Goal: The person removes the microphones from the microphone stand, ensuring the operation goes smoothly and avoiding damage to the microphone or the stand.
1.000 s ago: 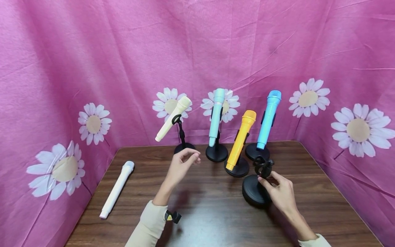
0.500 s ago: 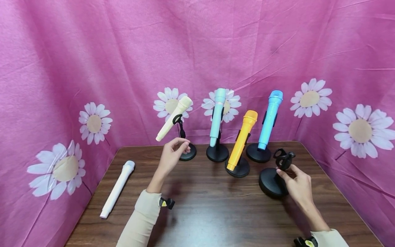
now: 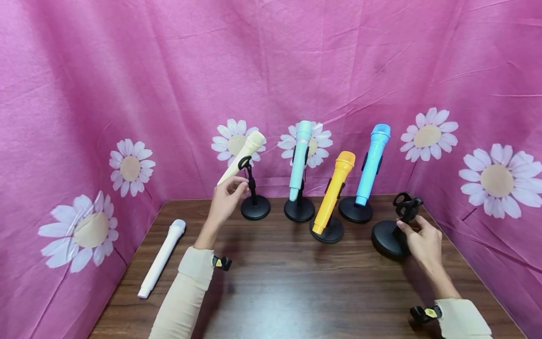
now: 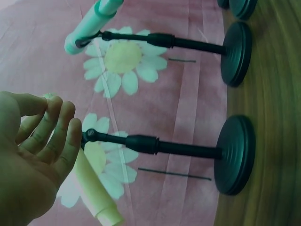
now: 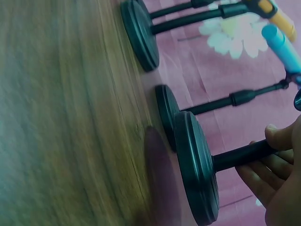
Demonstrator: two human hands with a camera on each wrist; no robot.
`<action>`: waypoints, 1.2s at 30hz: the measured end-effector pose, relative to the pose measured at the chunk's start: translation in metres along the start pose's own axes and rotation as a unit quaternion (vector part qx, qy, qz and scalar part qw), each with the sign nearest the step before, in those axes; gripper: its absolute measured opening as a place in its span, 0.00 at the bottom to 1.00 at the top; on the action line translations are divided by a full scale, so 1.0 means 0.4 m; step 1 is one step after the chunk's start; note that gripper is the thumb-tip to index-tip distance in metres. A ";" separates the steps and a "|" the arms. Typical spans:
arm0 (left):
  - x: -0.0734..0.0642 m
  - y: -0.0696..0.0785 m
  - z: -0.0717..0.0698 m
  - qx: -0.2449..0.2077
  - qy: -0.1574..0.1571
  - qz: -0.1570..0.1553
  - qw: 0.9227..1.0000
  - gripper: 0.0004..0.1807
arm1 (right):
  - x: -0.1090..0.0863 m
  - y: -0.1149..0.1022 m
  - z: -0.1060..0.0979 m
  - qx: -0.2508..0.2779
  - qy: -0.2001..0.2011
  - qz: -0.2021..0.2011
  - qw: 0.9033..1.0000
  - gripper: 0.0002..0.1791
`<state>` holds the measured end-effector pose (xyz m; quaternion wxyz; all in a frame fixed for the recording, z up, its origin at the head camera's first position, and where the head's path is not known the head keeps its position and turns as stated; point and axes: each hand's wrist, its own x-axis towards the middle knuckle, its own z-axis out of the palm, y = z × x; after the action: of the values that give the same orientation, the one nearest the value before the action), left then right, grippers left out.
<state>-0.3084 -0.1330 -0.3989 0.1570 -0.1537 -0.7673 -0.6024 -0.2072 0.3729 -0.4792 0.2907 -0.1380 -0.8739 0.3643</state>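
My right hand (image 3: 425,244) grips an unloaded black microphone stand (image 3: 390,239) by its pole, thumb on one side and fingers on the other. In the right wrist view its round base hangs off the table, its shadow on the wood. My left hand (image 3: 227,200) has loosely bent fingers with nothing between them. It overlaps the lower end of a cream microphone (image 3: 242,154), which leans in the clip of a black stand (image 3: 255,207). In the left wrist view that microphone (image 4: 96,190) shows past the fingers.
A mint microphone (image 3: 299,160), an orange one (image 3: 334,190) and a blue one (image 3: 372,165) sit tilted in black stands. A white microphone (image 3: 162,259) lies on the left of the wooden table (image 3: 271,292). Pink flowered cloth (image 3: 271,61) hangs behind.
My right hand has carried the black stand to the right and farther back. The left hand has moved left and away from me, toward the cream microphone.
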 end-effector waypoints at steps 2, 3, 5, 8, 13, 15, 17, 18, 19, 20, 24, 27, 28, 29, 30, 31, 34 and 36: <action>0.011 0.000 -0.008 0.020 0.007 0.009 1.000 0.10 | 0.014 0.014 0.001 0.002 0.007 -0.002 1.000 0.12; 0.017 -0.001 -0.012 0.034 0.012 0.015 0.999 0.11 | 0.020 0.021 0.001 0.004 0.010 -0.002 1.000 0.11; 0.029 -0.002 -0.021 0.053 0.018 0.023 0.998 0.10 | 0.032 0.034 0.001 0.006 0.014 0.003 1.000 0.11; 0.045 -0.003 -0.033 0.076 0.028 0.033 0.996 0.09 | 0.052 0.050 -0.002 0.006 0.018 0.011 1.000 0.11; 0.070 -0.004 -0.048 0.116 0.048 0.051 0.991 0.08 | 0.088 0.073 -0.010 -0.021 0.032 0.012 0.999 0.11; 0.079 -0.005 -0.054 0.129 0.057 0.054 0.989 0.08 | 0.102 0.083 -0.012 -0.025 0.036 0.014 0.999 0.11; 0.087 -0.007 -0.059 0.138 0.063 0.055 0.987 0.09 | 0.116 0.095 -0.013 -0.021 0.035 0.019 0.999 0.12; 0.090 -0.008 -0.062 0.143 0.066 0.055 0.986 0.10 | 0.123 0.100 -0.013 -0.019 0.035 0.022 0.999 0.12; 0.093 -0.010 -0.065 0.148 0.067 0.054 0.985 0.11 | 0.129 0.105 -0.013 -0.017 0.035 0.025 0.999 0.13; 0.095 -0.011 -0.067 0.154 0.068 0.051 0.984 0.13 | 0.135 0.110 -0.013 -0.017 0.034 0.029 0.999 0.13; 0.104 -0.018 -0.077 0.174 0.057 0.033 0.982 0.20 | 0.155 0.126 -0.010 -0.021 0.035 0.038 0.998 0.14; 0.113 -0.024 -0.082 0.178 0.046 0.015 0.983 0.24 | 0.168 0.132 -0.007 -0.016 0.030 0.048 0.998 0.15; 0.116 -0.026 -0.083 0.179 0.041 0.010 0.983 0.25 | 0.173 0.133 -0.007 -0.013 0.029 0.052 0.998 0.15; 0.119 -0.027 -0.084 0.178 0.038 0.005 0.983 0.26 | 0.178 0.134 -0.006 -0.010 0.029 0.057 0.998 0.15; 0.121 -0.028 -0.084 0.177 0.033 0.001 0.984 0.27 | 0.183 0.135 -0.005 -0.007 0.028 0.062 0.998 0.16; 0.123 -0.028 -0.085 0.176 0.030 -0.003 0.984 0.28 | 0.188 0.135 -0.005 -0.006 0.027 0.065 0.997 0.16; 0.128 -0.029 -0.084 0.178 0.021 -0.013 0.984 0.31 | 0.204 0.135 -0.002 0.000 0.023 0.071 0.997 0.17; 0.131 -0.029 -0.085 0.179 0.016 -0.018 0.984 0.32 | 0.215 0.134 0.000 0.002 0.017 0.074 0.997 0.17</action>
<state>-0.3588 -0.1660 -0.3791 0.1832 -0.0999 -0.8629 -0.4603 -0.2737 0.4493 -0.4826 0.2782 -0.2081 -0.8553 0.3844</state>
